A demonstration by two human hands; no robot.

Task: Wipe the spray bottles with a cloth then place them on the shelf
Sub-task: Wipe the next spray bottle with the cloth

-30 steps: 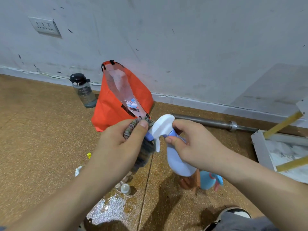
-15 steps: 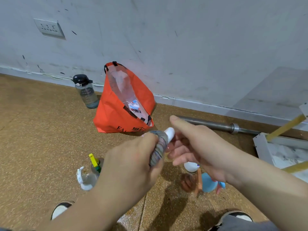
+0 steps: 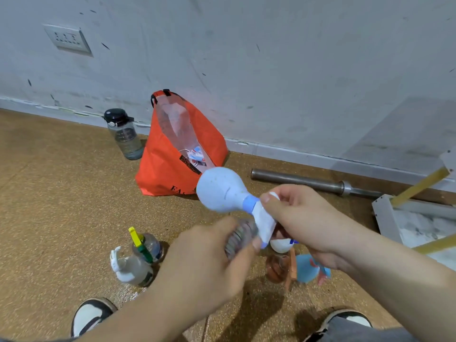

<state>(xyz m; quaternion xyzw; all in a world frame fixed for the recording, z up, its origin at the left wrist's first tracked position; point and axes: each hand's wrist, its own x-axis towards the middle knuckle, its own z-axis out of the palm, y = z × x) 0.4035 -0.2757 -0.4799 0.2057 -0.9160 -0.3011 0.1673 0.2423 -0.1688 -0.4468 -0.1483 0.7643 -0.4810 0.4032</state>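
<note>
Spray bottle, pale blue, is in the air above the floor, tilted with its round body up and far-left. The right hand has its grip curled round the white trigger head, and the left hand has its grip bunched on the grey cloth, pressed at the head's near end. Judged step: wiping. The next move calls for working the cloth up over the body, then carrying the bottle right to the shelf.
</note>
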